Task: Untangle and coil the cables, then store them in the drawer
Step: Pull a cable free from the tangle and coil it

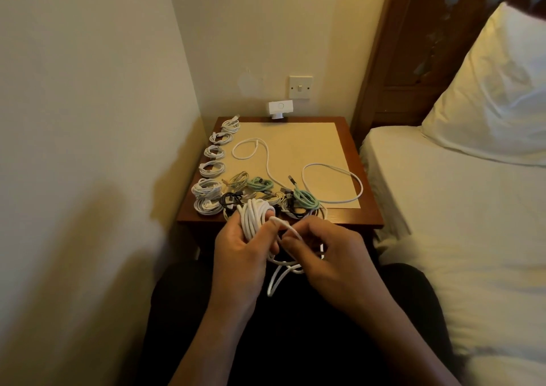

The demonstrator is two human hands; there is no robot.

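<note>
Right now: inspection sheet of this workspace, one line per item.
Surface: wooden bedside table with a beige mat on top.
Job's things: row of white coils along the table's left edge; mint-green coils and a black cable bunched at the near edge; no drawer in view.
Clutter: white adapter by the table's back edge.
Grips: left hand holds a half-wound white cable; right hand pinches its free strand.
Cables: two loose white cables lie uncoiled on the mat.
Surroundings: wall switch behind the table; bed and pillow to the right.
</note>
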